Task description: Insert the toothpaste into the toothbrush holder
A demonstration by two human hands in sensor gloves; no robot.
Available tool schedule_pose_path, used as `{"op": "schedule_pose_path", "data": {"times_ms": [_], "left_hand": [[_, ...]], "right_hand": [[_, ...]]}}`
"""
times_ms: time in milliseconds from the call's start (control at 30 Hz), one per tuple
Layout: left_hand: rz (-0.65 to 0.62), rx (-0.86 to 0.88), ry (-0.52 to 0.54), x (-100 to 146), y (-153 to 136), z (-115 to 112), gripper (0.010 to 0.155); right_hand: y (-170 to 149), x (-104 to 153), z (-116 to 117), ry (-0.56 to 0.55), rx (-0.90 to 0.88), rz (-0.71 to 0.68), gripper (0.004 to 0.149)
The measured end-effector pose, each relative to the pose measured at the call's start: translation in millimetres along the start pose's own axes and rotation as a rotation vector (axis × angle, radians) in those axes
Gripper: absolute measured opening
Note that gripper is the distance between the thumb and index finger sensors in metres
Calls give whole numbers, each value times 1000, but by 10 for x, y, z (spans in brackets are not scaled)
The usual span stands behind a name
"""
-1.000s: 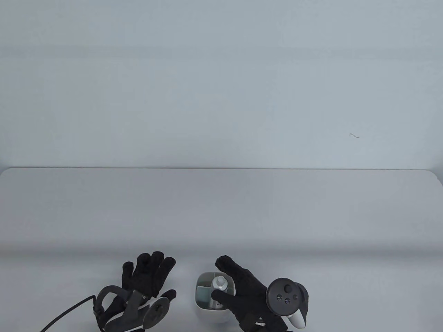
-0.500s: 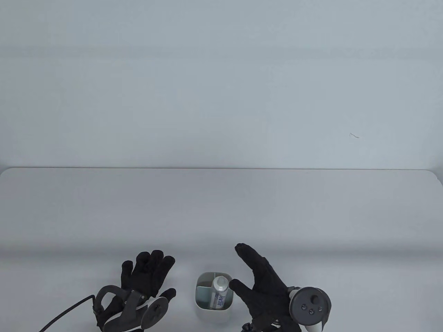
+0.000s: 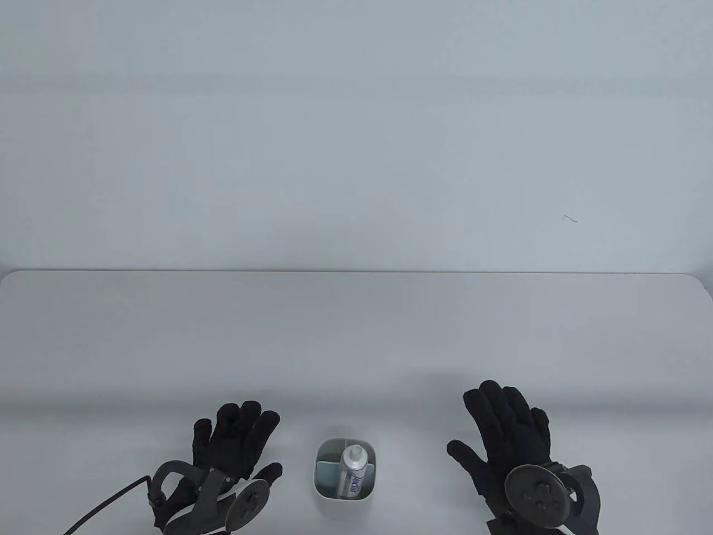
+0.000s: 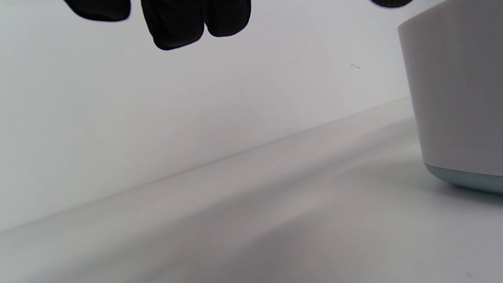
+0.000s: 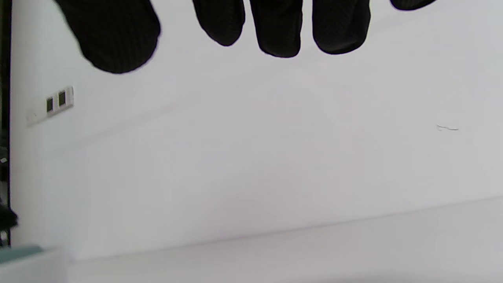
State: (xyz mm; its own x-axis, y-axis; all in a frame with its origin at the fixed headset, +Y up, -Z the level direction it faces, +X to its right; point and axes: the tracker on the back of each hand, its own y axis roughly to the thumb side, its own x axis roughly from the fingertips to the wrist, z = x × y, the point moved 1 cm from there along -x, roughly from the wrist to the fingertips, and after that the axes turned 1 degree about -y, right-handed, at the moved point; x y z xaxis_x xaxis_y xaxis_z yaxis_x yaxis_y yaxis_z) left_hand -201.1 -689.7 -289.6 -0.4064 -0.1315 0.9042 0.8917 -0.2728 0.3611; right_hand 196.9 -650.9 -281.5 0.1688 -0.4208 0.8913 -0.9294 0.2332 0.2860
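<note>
Plain white table [image 3: 356, 334] against a bare pale wall; left hand [image 3: 234, 446] lies flat with fingers spread, holding nothing, and right hand [image 3: 504, 434] likewise is spread wide and empty, each well to its own side of the toothbrush holder [image 3: 328, 499]. Between them the toothpaste tube [image 3: 352, 471] stands cap-up in the holder's right-hand compartment, touched by neither hand. Insertion looks complete; the next move likely calls for nothing beyond keeping both hands off the holder.
</note>
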Motion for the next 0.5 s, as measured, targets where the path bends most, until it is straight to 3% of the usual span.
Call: {"op": "schedule_pose_path", "data": {"times_ms": [100,167,267,500], "left_hand": [[-2,-4,-17,-9,8,-34,79],[-10,-6,-32,-19,20,-55,80],[-12,-12,-33,-21,33,-62,81],[-10,-17,-29,-22,36,-61,81]], "right_hand": [[-103,119,249,45,129,20,77],[-139,92,277,169,127,51,79],[-163,99,206,67,84,76,82],[-170,109,209,89,116,77,86]]}}
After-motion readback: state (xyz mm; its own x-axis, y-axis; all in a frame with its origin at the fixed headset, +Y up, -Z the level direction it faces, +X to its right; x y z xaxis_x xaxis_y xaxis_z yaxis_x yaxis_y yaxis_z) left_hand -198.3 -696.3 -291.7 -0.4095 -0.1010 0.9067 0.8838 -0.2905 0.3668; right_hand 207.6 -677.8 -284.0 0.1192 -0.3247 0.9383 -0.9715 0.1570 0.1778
